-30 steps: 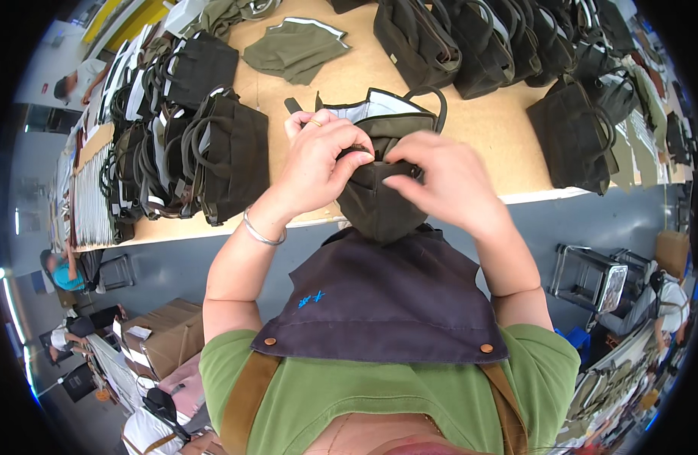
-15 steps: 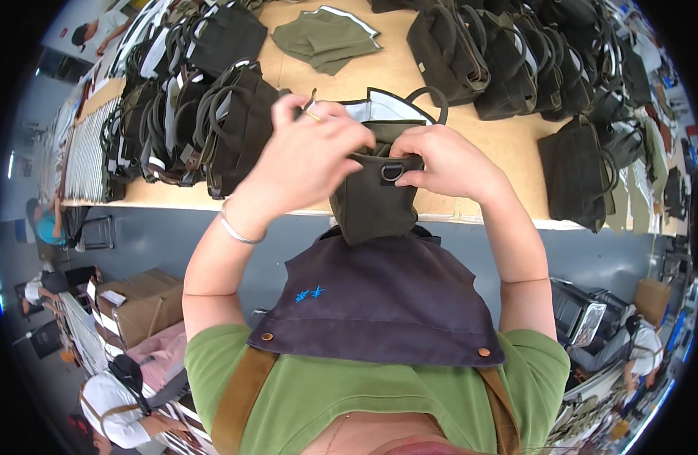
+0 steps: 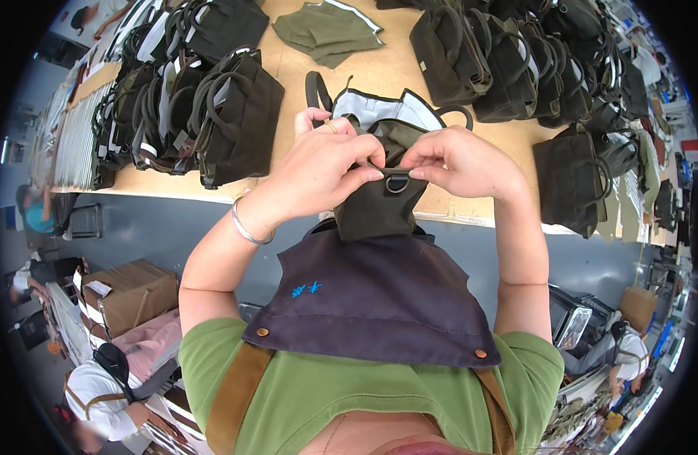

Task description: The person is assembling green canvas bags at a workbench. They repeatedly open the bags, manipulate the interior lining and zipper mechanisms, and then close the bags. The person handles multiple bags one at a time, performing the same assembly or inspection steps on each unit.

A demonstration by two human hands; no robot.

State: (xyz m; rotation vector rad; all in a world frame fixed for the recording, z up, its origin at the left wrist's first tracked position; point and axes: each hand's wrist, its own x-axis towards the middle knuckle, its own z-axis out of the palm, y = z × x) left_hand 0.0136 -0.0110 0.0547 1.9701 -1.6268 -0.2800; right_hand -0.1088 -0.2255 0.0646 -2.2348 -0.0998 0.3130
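A dark olive fabric bag (image 3: 379,211) is held at the near table edge in front of my apron. Its top gapes, showing an olive inside and a pale grey-white lining flap (image 3: 371,108) on the far side. My left hand (image 3: 326,163) pinches the near rim, thumb outside and fingers inside. Just right of it, my right hand (image 3: 456,163) pinches the same rim. Between the two thumbs a metal D-ring (image 3: 396,183) on a short tab hangs from the rim. Dark handles (image 3: 317,92) stick out on both sides of the bag.
Finished-looking dark bags (image 3: 239,125) stand in rows at the left of the table (image 3: 303,171), and more bags (image 3: 451,57) stand at the right. A flat olive fabric piece (image 3: 326,34) lies at the far middle. Cardboard boxes (image 3: 133,296) and other people are on the floor behind.
My left hand has come down from above the opening to pinch the rim beside the D-ring. The right hand has shifted slightly right. The lining flap and left handle now show more.
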